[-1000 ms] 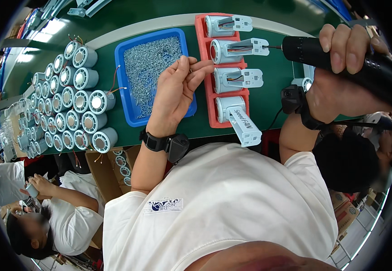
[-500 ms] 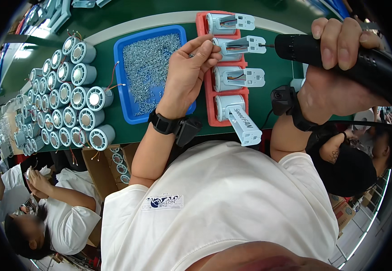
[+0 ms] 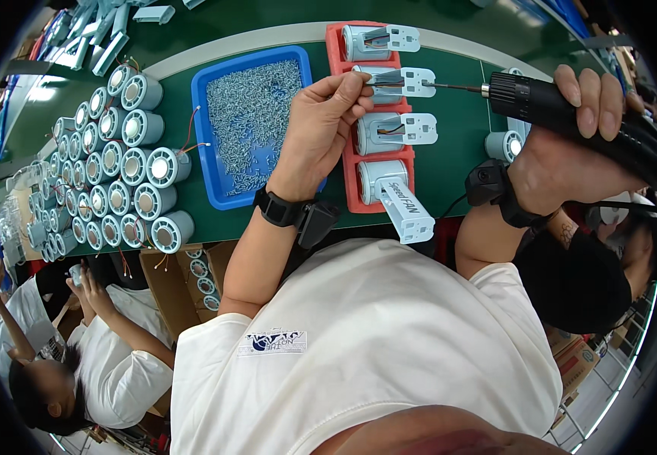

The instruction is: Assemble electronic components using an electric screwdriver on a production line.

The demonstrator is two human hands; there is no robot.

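Left hand (image 3: 322, 125), fingers pressed together, over a foam tray (image 3: 352, 180) of round motors (image 3: 375, 179); left of it, metal screws (image 3: 247, 106) in a plastic bin (image 3: 231, 202); right, right hand (image 3: 580, 148) gripping a screwdriver (image 3: 529, 98).

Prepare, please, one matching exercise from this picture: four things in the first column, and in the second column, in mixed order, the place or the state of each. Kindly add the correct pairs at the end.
Column one
1. Blue tray
2. Red holder
3. Black screwdriver
4. Left hand

Column two
A. Held in the right hand
B. Thumb and forefinger pinched together
C. Contains many small screws
D. Carries four pale-blue motor units in a row

Right pairs: 1-C, 2-D, 3-A, 4-B
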